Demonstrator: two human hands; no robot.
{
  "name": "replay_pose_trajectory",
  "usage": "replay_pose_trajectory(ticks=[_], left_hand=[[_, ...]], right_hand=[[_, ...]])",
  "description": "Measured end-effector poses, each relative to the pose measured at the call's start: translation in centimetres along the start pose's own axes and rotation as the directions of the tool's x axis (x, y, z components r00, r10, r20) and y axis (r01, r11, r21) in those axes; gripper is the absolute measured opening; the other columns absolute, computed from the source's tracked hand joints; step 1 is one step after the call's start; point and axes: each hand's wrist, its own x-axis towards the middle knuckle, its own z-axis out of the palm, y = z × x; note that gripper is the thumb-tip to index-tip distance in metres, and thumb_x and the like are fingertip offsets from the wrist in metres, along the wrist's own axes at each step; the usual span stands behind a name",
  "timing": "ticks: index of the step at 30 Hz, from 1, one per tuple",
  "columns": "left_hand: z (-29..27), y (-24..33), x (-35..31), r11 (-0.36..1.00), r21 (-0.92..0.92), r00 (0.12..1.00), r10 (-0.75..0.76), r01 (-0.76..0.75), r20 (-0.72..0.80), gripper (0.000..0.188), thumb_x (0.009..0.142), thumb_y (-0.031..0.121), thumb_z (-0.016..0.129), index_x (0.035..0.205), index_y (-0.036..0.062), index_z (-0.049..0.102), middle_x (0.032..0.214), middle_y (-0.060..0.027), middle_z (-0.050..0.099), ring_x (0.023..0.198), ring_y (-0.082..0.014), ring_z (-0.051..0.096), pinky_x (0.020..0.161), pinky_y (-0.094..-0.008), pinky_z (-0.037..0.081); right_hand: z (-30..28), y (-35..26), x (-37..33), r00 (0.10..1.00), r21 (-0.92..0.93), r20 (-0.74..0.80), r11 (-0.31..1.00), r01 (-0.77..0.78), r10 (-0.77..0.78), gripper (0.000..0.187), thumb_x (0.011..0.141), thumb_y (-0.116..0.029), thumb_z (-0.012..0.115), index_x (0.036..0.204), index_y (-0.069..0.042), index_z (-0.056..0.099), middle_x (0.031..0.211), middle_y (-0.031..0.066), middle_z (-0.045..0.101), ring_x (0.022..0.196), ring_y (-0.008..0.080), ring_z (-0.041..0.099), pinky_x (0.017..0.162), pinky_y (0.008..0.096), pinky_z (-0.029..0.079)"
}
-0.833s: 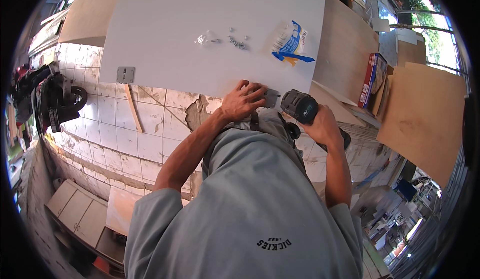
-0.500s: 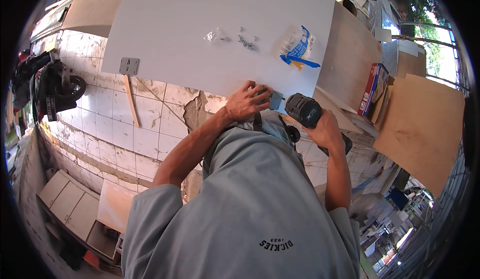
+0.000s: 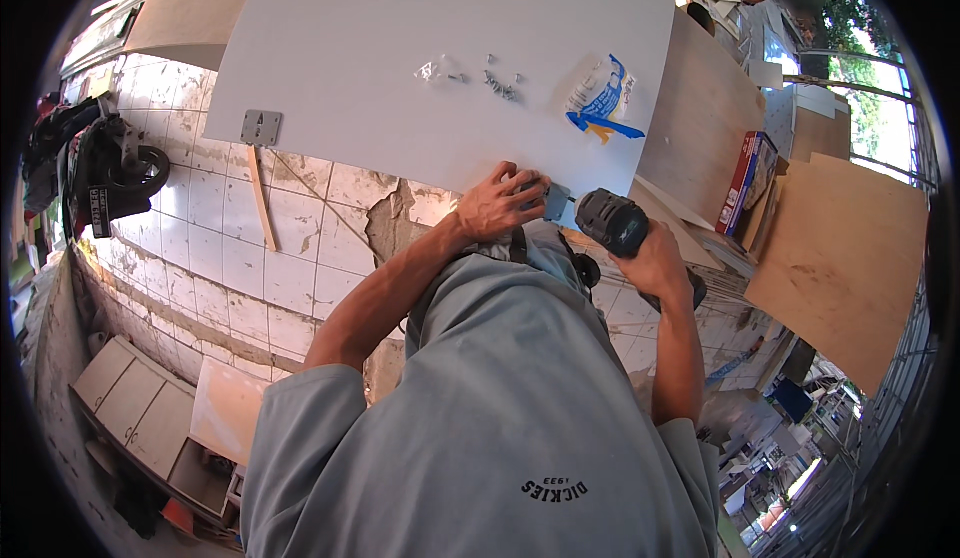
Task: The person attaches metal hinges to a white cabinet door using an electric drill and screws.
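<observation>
A large white board lies flat in front of me. My left hand rests on its near edge and pinches a small grey metal plate against that edge. My right hand grips a black power drill, whose nose points at the plate from the right. Several loose screws and a small clear bag lie on the board further away, beside a blue and white plastic bag.
A second grey plate sits at the board's left near edge, with a wooden stick below it on the cracked tiled floor. Plywood sheets and a red box stand right. A motorcycle is parked left.
The view has drifted a little, so the board sits lower right in the picture. Both hands stay at the board's near edge, the drill still at the plate.
</observation>
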Motion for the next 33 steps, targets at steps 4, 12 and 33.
replay_pose_trajectory(ticks=[4,12,33], left_hand=[[-0.2,0.0,0.1,1.000,0.000,1.000,0.001,-0.001,0.006,0.029,0.073,0.021,0.068,0.100,0.0128,0.065,0.134,-0.0073,0.059,0.123,-0.0236,0.053,0.095,-0.0439,0.046],[0.0,0.1,-0.1,1.000,-0.017,1.000,-0.012,0.012,0.019,0.029,0.073,0.021,0.069,0.101,0.0123,0.065,0.133,-0.0078,0.059,0.123,-0.0241,0.053,0.095,-0.0440,0.046],[0.1,0.1,-0.1,1.000,0.005,1.000,-0.008,0.008,-0.002,0.027,0.076,0.021,0.066,0.102,0.0122,0.065,0.133,-0.0079,0.059,0.122,-0.0245,0.053,0.094,-0.0445,0.046]], right_hand=[[0.3,0.7,0.3,0.997,0.025,-0.050,0.998,0.057,-0.056,0.030,0.066,-0.014,0.081,0.090,0.002,0.071,0.087,0.0245,0.071,0.087,0.0417,0.069,0.076,0.0459,0.055],[0.2,0.4,0.3,0.999,-0.044,-0.025,0.999,0.021,-0.022,0.034,0.065,-0.014,0.081,0.093,0.001,0.071,0.087,0.0248,0.071,0.088,0.0415,0.069,0.078,0.0456,0.055],[0.6,1.1,1.1,1.000,-0.020,-0.003,0.999,0.028,-0.028,0.031,0.064,-0.012,0.080,0.091,0.000,0.070,0.087,0.0242,0.071,0.088,0.0421,0.069,0.079,0.0458,0.055]])
